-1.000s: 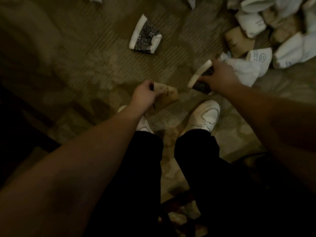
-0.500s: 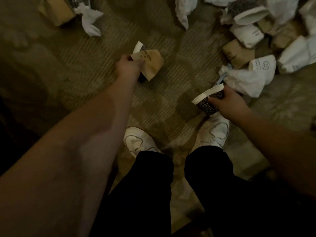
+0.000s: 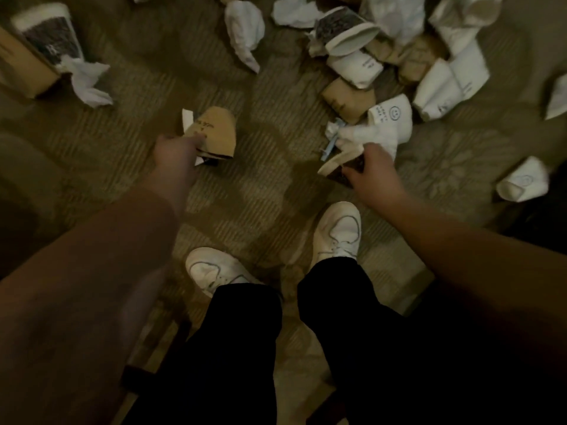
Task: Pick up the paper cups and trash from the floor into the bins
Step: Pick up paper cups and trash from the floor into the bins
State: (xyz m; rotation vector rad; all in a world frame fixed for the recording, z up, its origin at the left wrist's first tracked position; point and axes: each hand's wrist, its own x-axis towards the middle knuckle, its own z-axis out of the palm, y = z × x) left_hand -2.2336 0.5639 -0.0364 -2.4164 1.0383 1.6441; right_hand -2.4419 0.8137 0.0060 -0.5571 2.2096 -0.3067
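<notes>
My left hand [image 3: 176, 153] grips a flattened brown paper cup [image 3: 219, 133] and holds it over a dark patterned cup with a white rim, of which only slivers [image 3: 187, 117] show. My right hand [image 3: 372, 170] holds a dark patterned paper cup [image 3: 337, 165] by its side, white rim pointing left, low over the carpet. Just beyond it lie crumpled white paper [image 3: 365, 138] and a white cup with a smiley face [image 3: 392, 113].
A heap of white and brown cups [image 3: 399, 56] and napkins fills the upper right. A lone white cup [image 3: 521, 184] lies at right. A cardboard box [image 3: 21, 65], a dark cup [image 3: 49, 35] and a white tissue [image 3: 89, 81] are upper left. My white shoes [image 3: 337, 234] stand on the carpet.
My left hand carried the brown cup forward to the dark cup on the floor and covers it. My right hand stayed low with its dark cup. The view shifted forward.
</notes>
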